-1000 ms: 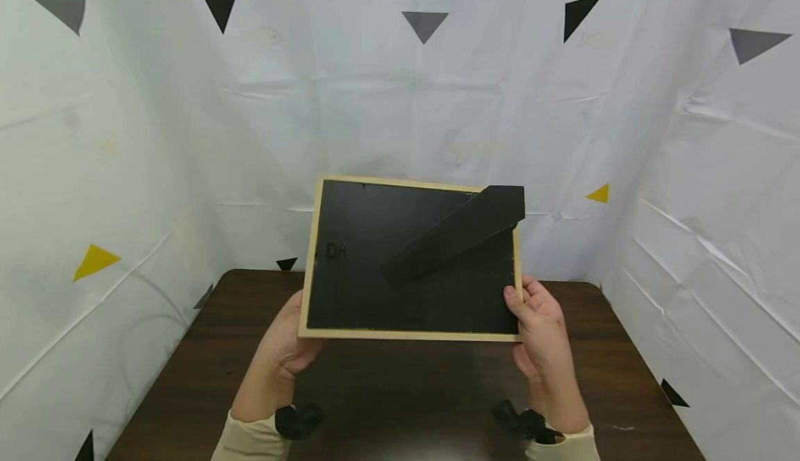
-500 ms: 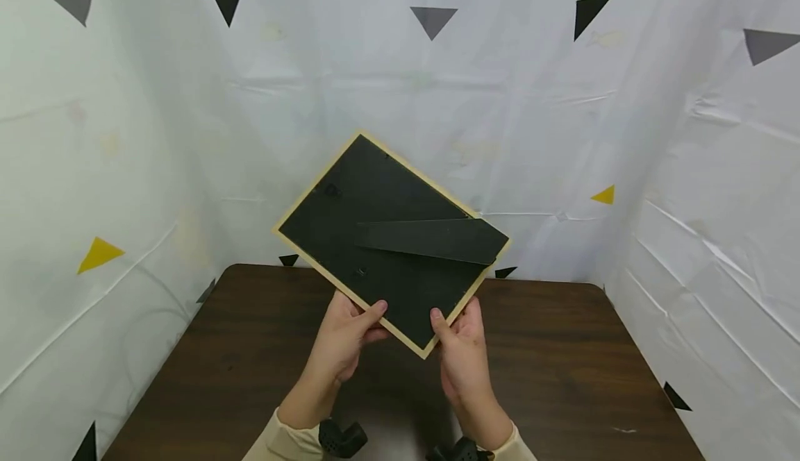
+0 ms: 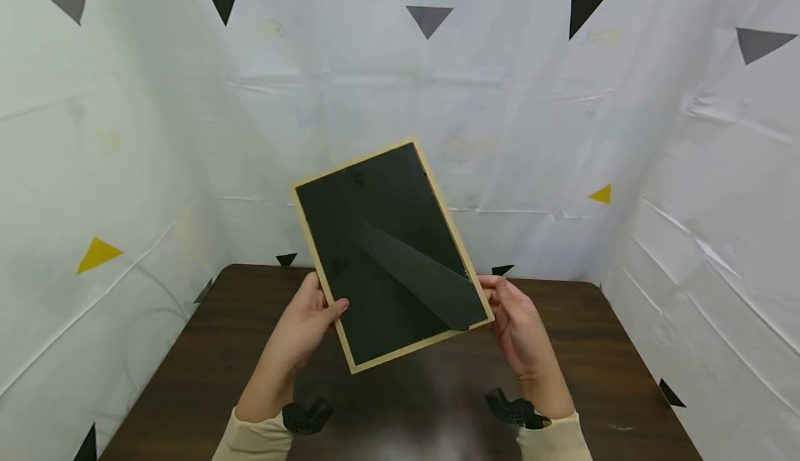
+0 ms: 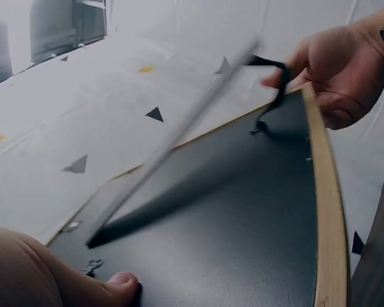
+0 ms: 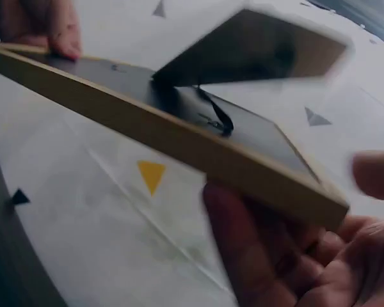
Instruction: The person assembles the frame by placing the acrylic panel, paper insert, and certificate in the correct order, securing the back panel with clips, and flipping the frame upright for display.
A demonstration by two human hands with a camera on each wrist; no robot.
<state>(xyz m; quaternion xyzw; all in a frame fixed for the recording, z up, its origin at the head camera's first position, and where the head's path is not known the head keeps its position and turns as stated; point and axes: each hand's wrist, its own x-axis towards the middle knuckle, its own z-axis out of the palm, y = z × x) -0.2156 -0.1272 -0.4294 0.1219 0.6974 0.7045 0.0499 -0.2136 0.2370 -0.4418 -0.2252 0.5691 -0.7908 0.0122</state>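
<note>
A picture frame (image 3: 331,232) with a pale wooden border and black backing is held up in the air, tilted, its back toward the head camera. An easel leg (image 3: 419,273) swings out from the backing; the left wrist view shows a black ribbon (image 4: 285,83) joining the two. My left hand (image 3: 300,329) grips the left long edge, thumb flat on the backing. At the lower right corner, my right hand (image 3: 521,329) touches the frame. In the right wrist view, its fingers (image 5: 233,230) lie beneath the border and the thumb stands off it. The frame's front is hidden.
A dark brown wooden table (image 3: 187,384) lies below the hands. White sheeting (image 3: 500,135) with black, grey and yellow triangles hangs at the back and both sides. A black wrist device (image 3: 306,416) sits by the left sleeve, another device (image 3: 512,409) by the right.
The picture frame has turned from wide, through a diagonal, to nearly tall. Both hands came together near its bottom corner, then parted to opposite edges; the right thumb has left the backing.
</note>
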